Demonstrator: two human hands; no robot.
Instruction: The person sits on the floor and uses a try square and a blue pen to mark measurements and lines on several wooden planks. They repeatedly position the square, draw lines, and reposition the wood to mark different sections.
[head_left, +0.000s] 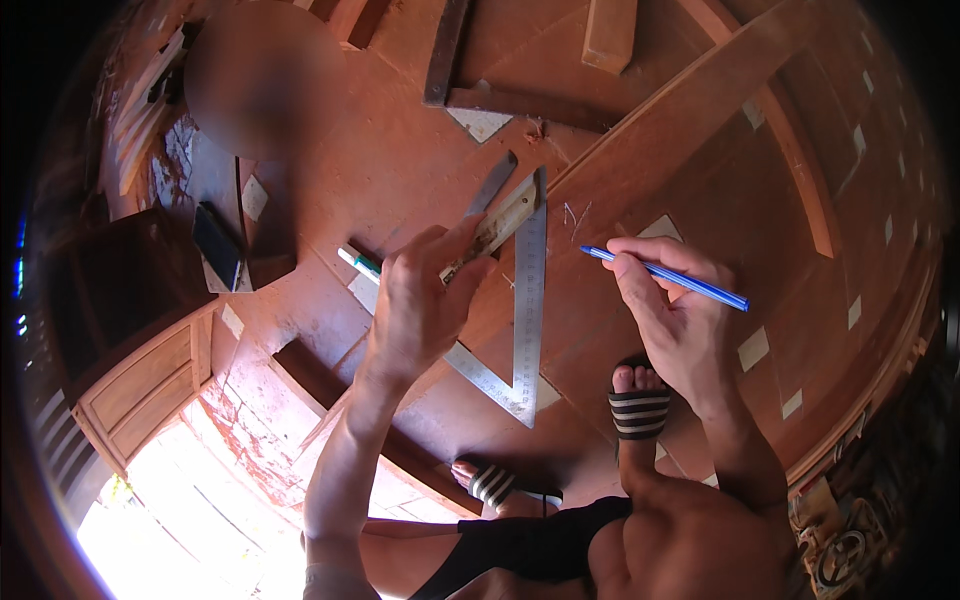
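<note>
Head view: left hand [415, 300] clamped on the handle of a triangular metal square [530, 300], in front of the person, its blade pointing toward the feet. Right hand [685, 325] closed round a blue pen [700, 287], tip near pale marks [574, 215]. Long plank [700, 95] beyond. Dark phone [217, 246] off left.
</note>
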